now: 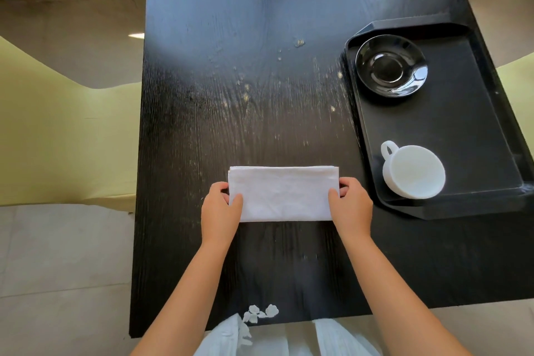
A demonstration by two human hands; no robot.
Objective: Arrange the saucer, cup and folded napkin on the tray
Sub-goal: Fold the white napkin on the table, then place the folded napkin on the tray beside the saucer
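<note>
A white folded napkin [283,193] lies flat on the black table, in front of me. My left hand [220,209] pinches its left end and my right hand [351,205] pinches its right end, thumbs on top. To the right stands a black tray [462,136]. A glossy black saucer [391,65] rests in the tray's far left corner. A white cup [413,171], handle pointing far-left, sits apart from the saucer in the tray's near left corner.
The black wooden table [231,95] has pale crumbs and smears in its middle. A yellow-green seat [57,139] stands off the table's left edge. The tray reaches close to the table's right edge.
</note>
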